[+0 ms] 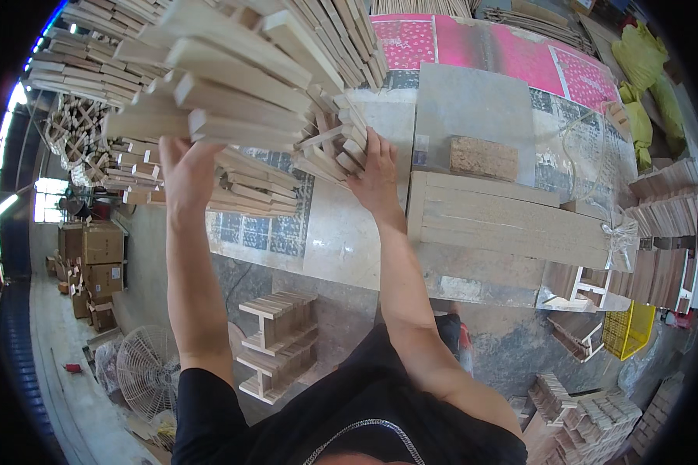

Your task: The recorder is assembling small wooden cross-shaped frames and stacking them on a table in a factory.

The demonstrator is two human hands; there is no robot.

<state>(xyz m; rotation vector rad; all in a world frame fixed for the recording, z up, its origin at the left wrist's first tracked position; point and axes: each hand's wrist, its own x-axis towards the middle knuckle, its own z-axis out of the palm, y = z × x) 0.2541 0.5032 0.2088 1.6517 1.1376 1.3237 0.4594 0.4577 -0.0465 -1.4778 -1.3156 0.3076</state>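
Head view: left hand (184,172) and right hand (374,180) each clamp an end of the wooden slat bundle (240,85), its long axis running between the grips.

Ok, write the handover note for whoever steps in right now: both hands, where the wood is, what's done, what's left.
Left hand: raised, pressed against the near end of the stack of wooden frame pieces.
Right hand: gripping the stack's right side.
Stack: up at head height, over the workbench.
Done: more frame assemblies lie on the floor.
Left: the stack is not yet set down.
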